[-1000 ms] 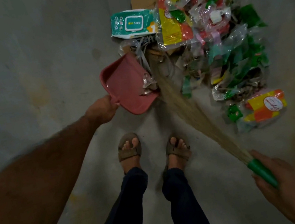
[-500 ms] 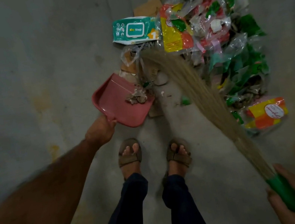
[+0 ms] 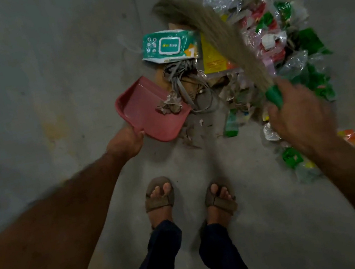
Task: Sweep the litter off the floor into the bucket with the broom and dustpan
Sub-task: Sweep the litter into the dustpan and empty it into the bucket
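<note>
My left hand (image 3: pixel 125 142) grips the handle of a pink dustpan (image 3: pixel 143 109) that rests on the concrete floor with a small clump of crumpled scraps (image 3: pixel 170 106) on its lip. My right hand (image 3: pixel 299 117) holds the green grip of a grass broom (image 3: pixel 215 30), whose bristles reach up and left over the litter pile (image 3: pixel 275 50), the tip past a teal wipes packet (image 3: pixel 169 45). The pile is plastic wrappers, green and red packets, a yellow packet and grey straps (image 3: pixel 179 74). No bucket is in view.
My two sandalled feet (image 3: pixel 159 199) stand just below the dustpan. A small green bottle (image 3: pixel 230 125) and loose scraps lie between dustpan and pile. More wrappers (image 3: pixel 295 161) lie under my right forearm. Bare grey concrete floor (image 3: pixel 44 86) spreads to the left.
My right hand has moved up and in over the pile, swinging the broom bristles up and away past the wipes packet. The dustpan has stayed beside the pile with the scraps on it.
</note>
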Available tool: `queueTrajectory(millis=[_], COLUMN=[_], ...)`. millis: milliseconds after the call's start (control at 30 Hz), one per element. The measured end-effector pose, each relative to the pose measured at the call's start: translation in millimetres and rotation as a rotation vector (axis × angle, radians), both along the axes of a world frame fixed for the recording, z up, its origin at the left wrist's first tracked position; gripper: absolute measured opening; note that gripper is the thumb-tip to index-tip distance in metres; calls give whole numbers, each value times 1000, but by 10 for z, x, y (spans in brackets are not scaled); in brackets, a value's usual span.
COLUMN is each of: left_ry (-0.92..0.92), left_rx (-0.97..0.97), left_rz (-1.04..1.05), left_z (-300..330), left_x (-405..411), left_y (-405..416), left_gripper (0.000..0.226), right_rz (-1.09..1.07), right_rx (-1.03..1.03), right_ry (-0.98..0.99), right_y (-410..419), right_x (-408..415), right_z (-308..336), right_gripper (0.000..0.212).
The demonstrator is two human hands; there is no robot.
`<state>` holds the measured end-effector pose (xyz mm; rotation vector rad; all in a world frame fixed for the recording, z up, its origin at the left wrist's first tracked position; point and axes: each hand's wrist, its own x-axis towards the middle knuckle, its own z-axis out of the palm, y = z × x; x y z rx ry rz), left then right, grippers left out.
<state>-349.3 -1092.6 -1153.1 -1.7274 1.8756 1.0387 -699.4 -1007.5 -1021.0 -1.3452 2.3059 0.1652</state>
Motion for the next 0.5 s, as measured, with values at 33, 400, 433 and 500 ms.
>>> queueTrajectory(millis=[33,400,433,500], left_ry=[-1,25,24,26], left_rx=[6,118,121,130], left_rz=[-19,-11,-13,-11], left_z=[-28,-223,-233,-246], left_x=[6,232,229,215], left_y=[-62,-476,-489,-497], left_gripper=[49,39,39,39], right_rz=[16,390,393,400], right_rx=[29,251,262,281], right_ry=[16,-14,-21,-31], right_y=[-160,-30,73,298], right_x=[-45,-580,-592,-586], right_z=[-85,-328,-326,-308], right_gripper=[43,55,59,62])
